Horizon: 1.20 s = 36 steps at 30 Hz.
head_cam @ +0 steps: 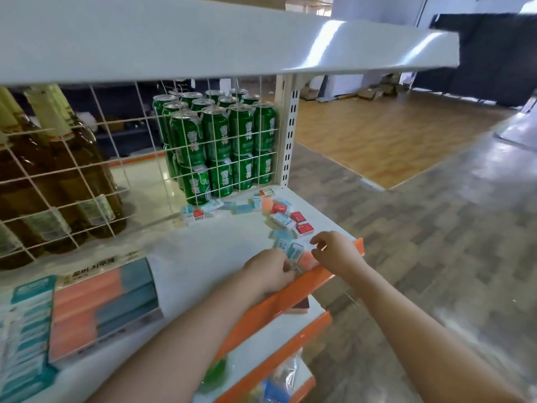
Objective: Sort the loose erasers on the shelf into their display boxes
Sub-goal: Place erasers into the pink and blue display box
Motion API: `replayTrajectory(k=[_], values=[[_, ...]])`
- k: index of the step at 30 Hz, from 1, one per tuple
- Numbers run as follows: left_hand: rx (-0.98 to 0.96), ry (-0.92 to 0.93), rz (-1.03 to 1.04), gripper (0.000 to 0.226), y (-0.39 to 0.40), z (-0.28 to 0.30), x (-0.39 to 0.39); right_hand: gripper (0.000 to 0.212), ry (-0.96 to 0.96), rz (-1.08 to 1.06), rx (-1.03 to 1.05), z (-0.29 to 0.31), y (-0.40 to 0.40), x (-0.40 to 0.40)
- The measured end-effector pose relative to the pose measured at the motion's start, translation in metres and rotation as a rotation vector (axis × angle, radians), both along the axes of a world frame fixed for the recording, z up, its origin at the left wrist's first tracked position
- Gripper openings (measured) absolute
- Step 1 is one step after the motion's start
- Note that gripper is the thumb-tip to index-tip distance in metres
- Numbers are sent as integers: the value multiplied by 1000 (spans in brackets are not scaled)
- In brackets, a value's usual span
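In the head view the step in hand looks like gathering: the left hand lies on the white shelf near its orange front lip, fingers curled round what seem to be small blue-wrapped erasers, while the right hand hovers just beside them with loosely bent fingers that hold nothing I can make out. More loose erasers trail toward the back right corner, well apart from the display boxes at the far left, so the next move probably calls for carrying a matched handful leftward to its box.
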<state>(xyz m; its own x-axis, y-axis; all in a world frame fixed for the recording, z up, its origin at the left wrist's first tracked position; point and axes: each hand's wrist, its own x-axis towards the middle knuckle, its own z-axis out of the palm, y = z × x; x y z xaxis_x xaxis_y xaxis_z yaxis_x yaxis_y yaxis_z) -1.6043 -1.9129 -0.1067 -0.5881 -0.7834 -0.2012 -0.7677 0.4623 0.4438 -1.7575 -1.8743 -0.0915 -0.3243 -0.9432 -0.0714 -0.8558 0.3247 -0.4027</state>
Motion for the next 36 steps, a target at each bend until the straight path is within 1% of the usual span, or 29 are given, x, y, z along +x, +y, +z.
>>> replayTrajectory(k=[3, 7, 9, 12, 17, 24, 32, 36], values=[[21, 52, 49, 25, 2, -6, -6, 34, -4, 2, -13, -1, 4, -3], [85, 160, 164, 32, 4, -10, -7, 33, -24, -3, -33, -5, 7, -5], [122, 201, 215, 29, 5, -13, -7, 32, -40, -4, -47, -6, 8, -5], [138, 228, 221, 25, 5, -16, -8, 32, -47, -6, -58, -7, 7, -5], [120, 265, 234, 18, 3, -13, 4, 33, -34, 6, -68, -9, 2, -3], [71, 297, 352, 10, -12, -10, 46, 34, 18, 95, -82, -11, -17, 23], [3, 360, 463, 23, -18, -7, 90, 31, 183, 185, -32, -17, -34, 53], [-1, 408, 523, 26, -20, -3, 112, 22, 135, 196, -44, -20, -39, 65]])
